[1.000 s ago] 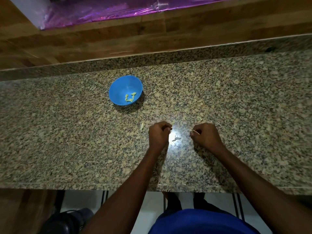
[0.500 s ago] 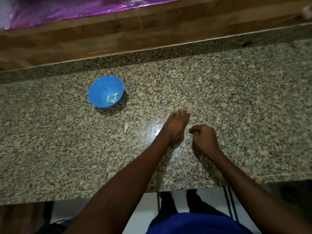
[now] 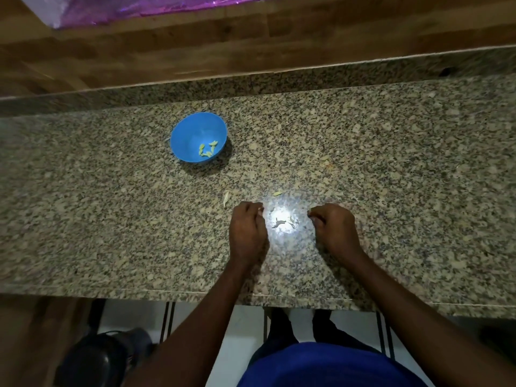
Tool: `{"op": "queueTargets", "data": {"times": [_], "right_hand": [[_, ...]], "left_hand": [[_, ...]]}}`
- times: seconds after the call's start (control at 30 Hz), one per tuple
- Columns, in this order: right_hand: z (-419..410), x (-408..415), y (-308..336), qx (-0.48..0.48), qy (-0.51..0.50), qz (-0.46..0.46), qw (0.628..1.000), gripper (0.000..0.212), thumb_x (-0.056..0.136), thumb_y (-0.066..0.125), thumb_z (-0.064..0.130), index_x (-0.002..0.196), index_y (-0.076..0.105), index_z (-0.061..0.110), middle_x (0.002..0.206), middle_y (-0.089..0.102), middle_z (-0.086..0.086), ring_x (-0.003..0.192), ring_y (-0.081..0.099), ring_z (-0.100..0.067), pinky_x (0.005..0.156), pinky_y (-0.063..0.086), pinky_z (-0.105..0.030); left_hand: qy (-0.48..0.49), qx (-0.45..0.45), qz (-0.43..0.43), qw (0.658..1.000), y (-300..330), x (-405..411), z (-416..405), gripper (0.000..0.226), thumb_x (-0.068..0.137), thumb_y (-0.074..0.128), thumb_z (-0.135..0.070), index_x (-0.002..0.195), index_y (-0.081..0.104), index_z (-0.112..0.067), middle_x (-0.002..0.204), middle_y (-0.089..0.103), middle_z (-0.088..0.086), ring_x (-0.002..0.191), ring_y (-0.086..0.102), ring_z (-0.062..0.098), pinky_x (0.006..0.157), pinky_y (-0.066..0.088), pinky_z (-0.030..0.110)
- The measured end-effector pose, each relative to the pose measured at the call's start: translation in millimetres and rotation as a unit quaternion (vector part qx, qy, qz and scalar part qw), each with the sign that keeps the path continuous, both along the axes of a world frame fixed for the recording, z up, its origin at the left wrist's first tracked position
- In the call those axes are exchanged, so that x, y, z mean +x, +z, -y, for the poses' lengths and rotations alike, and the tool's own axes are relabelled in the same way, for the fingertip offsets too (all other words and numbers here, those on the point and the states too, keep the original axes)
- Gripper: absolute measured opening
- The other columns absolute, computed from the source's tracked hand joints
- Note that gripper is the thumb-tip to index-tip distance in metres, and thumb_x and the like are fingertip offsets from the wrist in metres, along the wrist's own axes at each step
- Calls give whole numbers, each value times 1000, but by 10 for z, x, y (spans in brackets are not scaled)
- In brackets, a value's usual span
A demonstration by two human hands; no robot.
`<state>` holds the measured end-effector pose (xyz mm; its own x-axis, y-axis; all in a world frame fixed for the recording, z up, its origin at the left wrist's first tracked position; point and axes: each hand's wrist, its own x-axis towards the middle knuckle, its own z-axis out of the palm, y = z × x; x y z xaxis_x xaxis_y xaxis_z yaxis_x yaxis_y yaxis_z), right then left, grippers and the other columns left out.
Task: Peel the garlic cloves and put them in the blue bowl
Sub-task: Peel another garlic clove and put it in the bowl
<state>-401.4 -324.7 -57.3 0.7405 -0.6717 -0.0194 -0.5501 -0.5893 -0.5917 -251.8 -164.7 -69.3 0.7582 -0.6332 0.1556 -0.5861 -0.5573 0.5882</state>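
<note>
Both hands are down on the speckled granite worktop (image 3: 391, 163), set a little apart with a bright glare patch between them. The left hand (image 3: 247, 230) is curled into a loose fist, fingertips tucked under at the far end; something pale shows at those fingertips, but whether it is a garlic clove or only a fingernail cannot be told. The right hand (image 3: 333, 227) is curled the same way, knuckles up, thumb and fingers drawn together at its inner edge, and again what it pinches, if anything, is too small to make out.

Right in the glare between the two hands lie a few dark scraps of garlic skin (image 3: 280, 222), loose on the stone and touching neither hand. Just beyond the left hand, slightly to its outer side, sits a pale sliver (image 3: 226, 197), long and thin, lying flat. Another small pale piece (image 3: 277, 193) rests just past the glare, beyond the gap between the hands.

Well beyond the left hand and off to its left stands the blue bowl (image 3: 190, 135), upright, with a small cluster of yellowish peeled cloves (image 3: 207, 150) at its near inner side. Behind the worktop runs a wooden wall (image 3: 251, 37), and a purple shiny sheet (image 3: 125, 9) lies along the top edge.
</note>
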Motion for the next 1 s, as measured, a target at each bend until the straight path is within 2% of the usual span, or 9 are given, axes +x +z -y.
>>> {"op": "queueTargets", "data": {"times": [0.13,0.2,0.33,0.43,0.6,0.7,0.8,0.9,1.0], "right_hand": [[-46,23,16,-49,41,-9,998,34,90,49,24,58,41,16,58,48,-2,60,52,-27,54,27,-32],[-74,18,42,-79,56,8,995,37,93,50,29,58,45,20,60,53,-4,61,51,-26,57,29,-31],[-87,43,14,-93,58,-3,994,36,93,54,29,61,58,13,64,58,-7,64,55,-28,58,36,-32],[-62,68,26,-77,59,-14,995,28,89,66,19,63,58,12,67,56,-4,67,54,-26,60,32,-30],[-49,37,10,-62,75,-23,995,24,83,72,14,65,57,12,68,54,-3,67,53,-25,57,31,-30],[-70,3,-38,-55,76,-45,995,23,84,69,10,65,56,13,67,54,-1,66,52,-23,57,38,-34],[-50,-45,-26,-34,62,-37,997,30,82,69,7,62,50,16,65,54,1,63,51,-19,57,44,-36],[11,-108,30,-20,53,-53,997,24,85,69,11,64,58,17,67,60,-2,63,55,-22,58,39,-29],[52,-151,55,-34,57,-65,996,4,83,69,12,80,71,13,79,67,-6,75,62,-27,62,39,-28]], "left_hand": [[-25,92,-12,995,-236,-248,-15,54,103,41,-24,152,36,-4,160,29,17,149,24,31,123,19,41],[-77,114,4,990,-281,-498,22,58,106,30,-30,157,20,-4,165,12,16,154,7,28,125,6,41],[-158,98,4,982,-252,-703,104,57,107,21,-31,159,16,-8,167,6,10,155,1,21,125,3,36],[-123,75,-7,990,-247,-639,-4,54,107,29,-23,159,18,-13,166,11,4,154,6,16,123,1,26],[-43,107,8,993,-296,-481,-142,53,107,35,-21,157,24,-5,164,21,13,153,17,27,124,16,41],[-84,108,15,990,-228,-605,51,53,107,37,-21,156,25,-3,163,20,17,152,16,31,123,5,37],[-142,74,3,987,-181,-664,219,50,102,49,-11,150,40,-5,156,38,16,146,34,30,122,24,41],[-53,0,-39,998,-83,-492,254,31,95,58,-11,126,66,-11,115,70,7,104,62,21,89,53,39],[-62,39,-31,997,-11,-382,312,37,94,64,-29,128,64,-13,108,60,4,100,49,22,78,48,36]]}}
